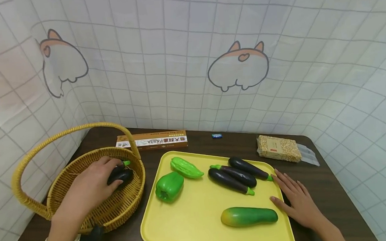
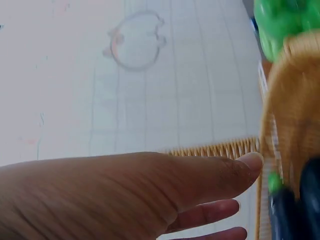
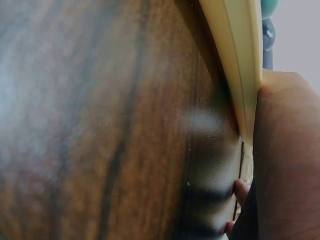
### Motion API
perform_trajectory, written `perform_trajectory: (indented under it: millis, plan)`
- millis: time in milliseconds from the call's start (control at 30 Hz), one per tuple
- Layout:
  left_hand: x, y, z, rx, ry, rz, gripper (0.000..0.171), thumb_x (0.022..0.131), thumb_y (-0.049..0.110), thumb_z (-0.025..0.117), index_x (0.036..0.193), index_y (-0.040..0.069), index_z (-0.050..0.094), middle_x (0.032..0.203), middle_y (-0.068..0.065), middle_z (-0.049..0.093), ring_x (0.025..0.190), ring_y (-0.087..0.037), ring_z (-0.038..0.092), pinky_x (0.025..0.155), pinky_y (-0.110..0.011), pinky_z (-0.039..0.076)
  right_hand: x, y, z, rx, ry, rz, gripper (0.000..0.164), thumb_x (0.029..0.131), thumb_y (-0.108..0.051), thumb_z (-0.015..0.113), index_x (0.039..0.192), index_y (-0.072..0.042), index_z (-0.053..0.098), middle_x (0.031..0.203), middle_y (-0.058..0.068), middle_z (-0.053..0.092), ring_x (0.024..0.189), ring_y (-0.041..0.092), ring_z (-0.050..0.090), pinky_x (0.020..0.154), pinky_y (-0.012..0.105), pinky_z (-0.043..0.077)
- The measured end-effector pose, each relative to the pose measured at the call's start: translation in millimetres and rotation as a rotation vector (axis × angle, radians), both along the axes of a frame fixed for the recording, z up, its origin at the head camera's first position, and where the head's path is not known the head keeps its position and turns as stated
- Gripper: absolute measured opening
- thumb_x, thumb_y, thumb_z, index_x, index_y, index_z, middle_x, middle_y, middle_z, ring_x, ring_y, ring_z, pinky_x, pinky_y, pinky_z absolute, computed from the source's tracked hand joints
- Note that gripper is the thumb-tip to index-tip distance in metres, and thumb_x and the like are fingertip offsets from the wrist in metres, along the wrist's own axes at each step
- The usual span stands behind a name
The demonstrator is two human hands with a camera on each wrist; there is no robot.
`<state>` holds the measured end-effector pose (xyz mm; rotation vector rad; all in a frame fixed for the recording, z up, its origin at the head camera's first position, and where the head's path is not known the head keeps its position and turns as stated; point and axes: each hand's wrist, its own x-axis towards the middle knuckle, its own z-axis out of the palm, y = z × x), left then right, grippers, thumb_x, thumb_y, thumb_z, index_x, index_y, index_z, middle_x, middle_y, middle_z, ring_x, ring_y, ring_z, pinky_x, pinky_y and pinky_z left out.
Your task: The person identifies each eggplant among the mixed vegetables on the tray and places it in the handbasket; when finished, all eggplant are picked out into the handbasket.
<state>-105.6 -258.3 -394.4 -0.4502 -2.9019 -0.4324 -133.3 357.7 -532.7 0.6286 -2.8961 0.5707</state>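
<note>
Inside the yellow wicker basket (image 1: 119, 209), two dark eggplants (image 1: 125, 176) lie side by side near the right wall. My left hand (image 1: 92, 180) reaches in over them, its fingers overlapping them in the head view. From the left wrist, the thumb (image 2: 220, 172) looks extended, with the eggplants (image 2: 282, 212) beyond its tip. My right hand (image 1: 297, 200) rests with straight, spread fingers at the right edge of the yellow tray (image 1: 192, 223). Closest to that hand on the tray are three eggplants (image 1: 230, 181) and a green, yellow-ended gourd-like vegetable (image 1: 248, 216).
A green bell pepper (image 1: 169, 186) and a bumpy bitter melon (image 1: 186, 167) lie on the tray's left. Behind stand a pasta box (image 1: 161, 141), a small blue packet (image 1: 216, 136) and a vacuum bag of grains (image 1: 277, 148). The basket's handle (image 1: 64, 135) arches over its opening.
</note>
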Motion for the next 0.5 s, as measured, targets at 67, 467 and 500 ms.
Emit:
perform_trajectory:
  millis: [67, 467, 500]
  plan:
    - [1.3, 13.6, 1.4, 0.005, 0.038, -0.045, 0.049, 0.083, 0.01, 0.092, 0.126, 0.0, 0.069, 0.116, -0.016, 0.066, 0.099, -0.036, 0.067, 0.078, -0.053, 0.057, 0.5, 0.5, 0.2, -0.001, -0.003, -0.001, 0.073, 0.106, -0.038, 0.065, 0.167, -0.017, 0.033, 0.173, 0.009, 0.024, 0.152, 0.047, 0.025, 0.11, 0.077, 0.015]
    - [-10.3, 80.8, -3.4, -0.02, 0.294, -0.322, 0.04, 0.082, 0.001, 0.089, 0.118, 0.008, 0.074, 0.107, -0.005, 0.067, 0.087, -0.023, 0.062, 0.071, -0.039, 0.054, -1.0, 1.2, -2.8, 0.0, -0.021, -0.007, 0.072, 0.106, -0.04, 0.065, 0.168, -0.019, 0.033, 0.173, 0.009, 0.024, 0.153, 0.047, 0.024, 0.11, 0.077, 0.015]
    - [-12.1, 85.5, -4.3, -0.026, 0.294, -0.33, 0.04, 0.082, 0.002, 0.089, 0.118, 0.009, 0.073, 0.108, -0.005, 0.066, 0.087, -0.022, 0.061, 0.071, -0.038, 0.053, -1.4, 1.4, -2.5, 0.0, -0.019, -0.008, 0.072, 0.106, -0.04, 0.065, 0.168, -0.019, 0.032, 0.173, 0.008, 0.023, 0.153, 0.046, 0.024, 0.111, 0.077, 0.014]
